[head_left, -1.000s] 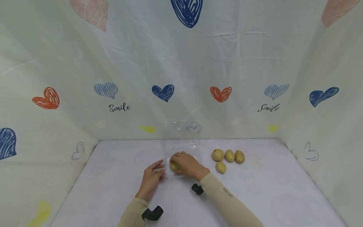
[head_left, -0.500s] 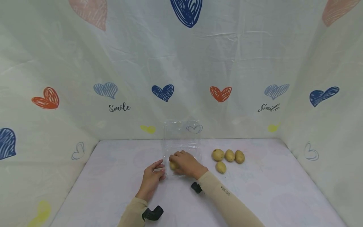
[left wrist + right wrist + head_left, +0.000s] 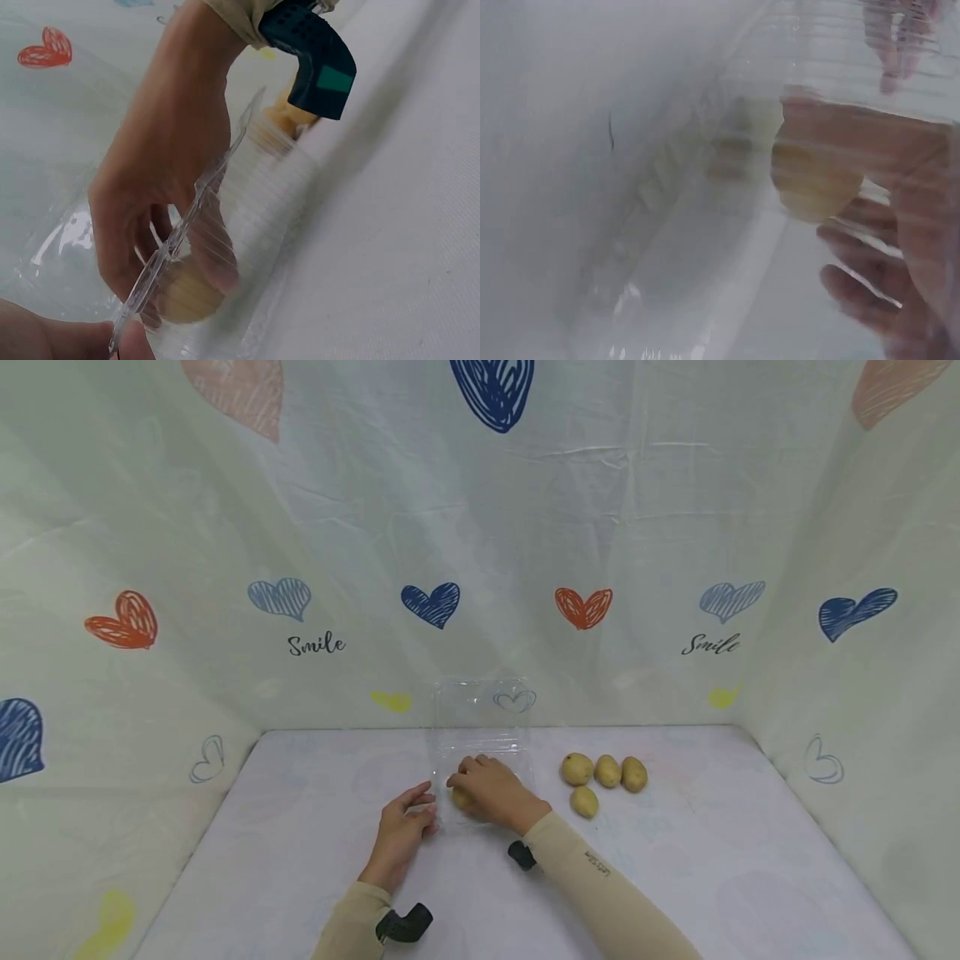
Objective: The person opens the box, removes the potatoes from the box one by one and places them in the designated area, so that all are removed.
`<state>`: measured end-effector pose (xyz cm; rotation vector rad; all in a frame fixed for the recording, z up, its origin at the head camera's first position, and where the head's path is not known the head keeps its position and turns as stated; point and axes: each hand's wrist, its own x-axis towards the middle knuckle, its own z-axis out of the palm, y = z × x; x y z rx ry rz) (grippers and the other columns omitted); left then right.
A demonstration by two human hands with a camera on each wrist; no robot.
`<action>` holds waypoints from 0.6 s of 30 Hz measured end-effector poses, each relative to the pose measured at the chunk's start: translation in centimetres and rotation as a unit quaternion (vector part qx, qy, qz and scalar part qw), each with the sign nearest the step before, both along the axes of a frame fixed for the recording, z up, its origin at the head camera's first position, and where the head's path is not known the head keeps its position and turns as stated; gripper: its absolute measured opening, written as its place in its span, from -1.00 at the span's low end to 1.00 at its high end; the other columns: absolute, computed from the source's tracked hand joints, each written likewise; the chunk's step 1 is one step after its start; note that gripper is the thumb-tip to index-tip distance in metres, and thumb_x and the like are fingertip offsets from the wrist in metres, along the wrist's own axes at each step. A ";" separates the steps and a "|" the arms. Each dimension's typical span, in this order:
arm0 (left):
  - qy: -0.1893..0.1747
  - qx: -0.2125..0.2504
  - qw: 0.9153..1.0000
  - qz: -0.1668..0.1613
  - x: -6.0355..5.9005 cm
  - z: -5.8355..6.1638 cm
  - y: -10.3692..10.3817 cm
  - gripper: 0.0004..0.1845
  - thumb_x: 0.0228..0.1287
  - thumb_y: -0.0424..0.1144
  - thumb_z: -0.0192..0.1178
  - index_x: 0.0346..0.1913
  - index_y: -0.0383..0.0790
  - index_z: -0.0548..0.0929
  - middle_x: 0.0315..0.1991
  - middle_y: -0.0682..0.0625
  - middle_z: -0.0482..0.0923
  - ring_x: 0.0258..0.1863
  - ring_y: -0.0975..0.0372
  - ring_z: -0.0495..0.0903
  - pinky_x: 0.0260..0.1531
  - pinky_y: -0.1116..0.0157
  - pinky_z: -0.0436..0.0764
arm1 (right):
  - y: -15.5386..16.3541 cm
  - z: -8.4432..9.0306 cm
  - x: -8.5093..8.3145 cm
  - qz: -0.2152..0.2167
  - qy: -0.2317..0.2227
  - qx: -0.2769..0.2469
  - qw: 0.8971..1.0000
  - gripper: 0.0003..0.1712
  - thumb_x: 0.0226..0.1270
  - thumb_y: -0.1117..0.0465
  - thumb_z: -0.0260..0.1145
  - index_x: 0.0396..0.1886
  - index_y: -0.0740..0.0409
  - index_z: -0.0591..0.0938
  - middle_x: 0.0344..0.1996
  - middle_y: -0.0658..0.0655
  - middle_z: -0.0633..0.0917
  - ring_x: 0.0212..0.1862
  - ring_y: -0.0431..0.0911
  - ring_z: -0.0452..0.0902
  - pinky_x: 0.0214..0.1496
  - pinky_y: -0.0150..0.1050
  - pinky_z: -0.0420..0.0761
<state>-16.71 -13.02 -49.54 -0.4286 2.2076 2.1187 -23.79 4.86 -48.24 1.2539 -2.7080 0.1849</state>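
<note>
A clear plastic clamshell box (image 3: 482, 745) stands with its lid raised at the back. My right hand (image 3: 498, 793) reaches inside it and grips a yellow potato (image 3: 461, 799) between thumb and fingers. In the left wrist view this potato (image 3: 187, 296) shows through the ribbed wall, low in the box. Fingers and thumb of my left hand (image 3: 401, 835) pinch the box's left rim (image 3: 174, 238). The right wrist view looks through the plastic and is blurred, with the potato (image 3: 817, 184) against the thumb.
Several potatoes (image 3: 607, 772) lie in a loose group on the table right of the box, one of them (image 3: 584, 802) nearer the front. Behind the raised lid hangs a white curtain (image 3: 480, 527) printed with hearts. A dark wrist mount (image 3: 405, 924) sits by the left sleeve.
Over the last second my right hand has shifted slightly inside the box, still around the potato, as its forearm moved a little left. The left hand holds its place at the rim.
</note>
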 end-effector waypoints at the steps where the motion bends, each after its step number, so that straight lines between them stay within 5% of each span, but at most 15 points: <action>1: -0.001 0.000 1.000 0.000 0.0 0.0 0.0 -0.50 0.50 -0.55 0.15 0.45 -0.48 0.46 0.20 -0.33 0.51 -0.25 0.24 0.58 -0.29 0.41 0.72 | 0.2 0.0 0.0 0.004 0.011 0.000 1.000 -0.59 0.28 0.17 0.60 0.12 -0.04 0.75 -0.01 0.05 0.69 0.07 0.00 0.61 0.22 -0.14 0.65; 18: 0.003 -0.006 1.000 -0.005 -0.2 -0.2 -0.1 -0.48 0.49 -0.55 0.16 0.46 -0.52 0.42 0.21 -0.36 0.50 -0.27 0.24 0.58 -0.28 0.40 0.72 | 4.0 1.5 1.4 0.035 0.095 -0.027 0.995 -0.47 0.21 0.11 0.67 0.17 -0.13 0.70 0.16 0.03 0.66 0.29 -0.01 0.55 0.42 -0.10 0.56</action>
